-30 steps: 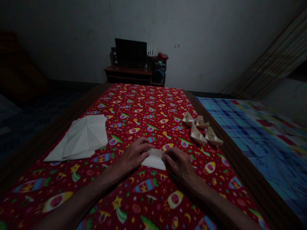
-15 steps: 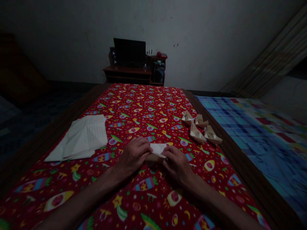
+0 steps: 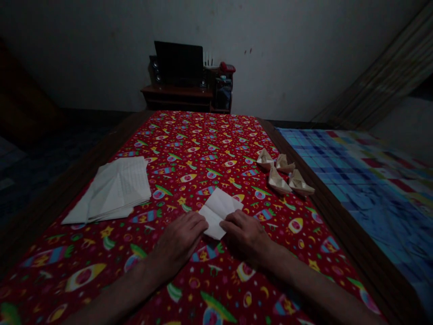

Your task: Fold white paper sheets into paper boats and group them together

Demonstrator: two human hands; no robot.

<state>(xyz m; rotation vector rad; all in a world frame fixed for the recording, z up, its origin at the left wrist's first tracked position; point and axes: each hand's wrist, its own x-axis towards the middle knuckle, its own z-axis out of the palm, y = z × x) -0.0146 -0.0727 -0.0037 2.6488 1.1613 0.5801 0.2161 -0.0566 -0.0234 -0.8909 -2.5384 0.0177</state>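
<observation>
A small white piece of folded paper [image 3: 219, 208] lies on the red patterned cloth in front of me, turned like a diamond with a crease across its middle. At its left corner, my left hand [image 3: 184, 234] is closed on the edge, thumb and fingers together. My right hand [image 3: 246, 232] pinches the paper's lower right edge. Several folded paper boats [image 3: 279, 181] sit together to the right of my right hand. To the left of my left hand lies a stack of creased paper sheets [image 3: 118, 189].
The red cloth [image 3: 189, 144] covers a surface with dark wooden edges [image 3: 324, 207]. Beyond it, a desk [image 3: 177, 92] holds a black monitor [image 3: 179, 63], speakers and a red telephone [image 3: 227, 67]. A blue checked sheet [image 3: 355, 180] spreads at the right.
The paper went from a narrow strip, through a lifted fold, to a flat diamond shape. Both hands moved slightly down and shifted their grip. The view tilted a little downward.
</observation>
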